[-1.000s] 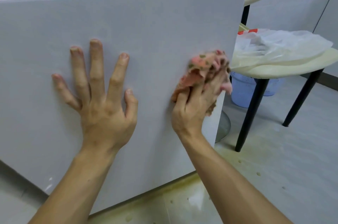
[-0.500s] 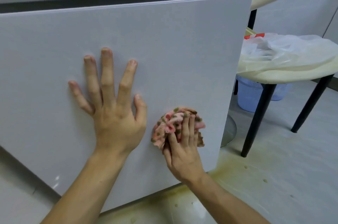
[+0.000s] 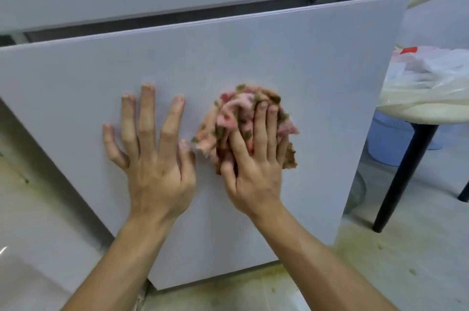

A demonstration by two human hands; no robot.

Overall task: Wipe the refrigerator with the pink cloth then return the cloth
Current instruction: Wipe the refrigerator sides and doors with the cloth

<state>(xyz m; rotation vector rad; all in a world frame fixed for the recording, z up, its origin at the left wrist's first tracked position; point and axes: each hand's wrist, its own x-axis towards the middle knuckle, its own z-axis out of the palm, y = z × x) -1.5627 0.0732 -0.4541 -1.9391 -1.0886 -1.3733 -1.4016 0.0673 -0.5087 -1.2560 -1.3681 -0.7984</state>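
A: Left hand (image 3: 154,158)?
B: Lying flat, fingers spread, on the refrigerator door (image 3: 317,62). Likely bracing the person's lean.
A: Right hand (image 3: 253,168)?
B: Pressing the bunched pink cloth (image 3: 236,112) against mid-door, fingers near straight, probably spreading the pressure.
A: Containers?
B: Plastic bag (image 3: 431,74) sitting on the chair (image 3: 418,112); blue basket (image 3: 388,138) standing beneath. Contents not showing.

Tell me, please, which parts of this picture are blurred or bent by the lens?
Head view: the pink cloth under the right hand is smeared by motion, while the left hand on the refrigerator door looks sharper. Head view: the door's top edge bows slightly, a wide-angle effect; the light is soft.
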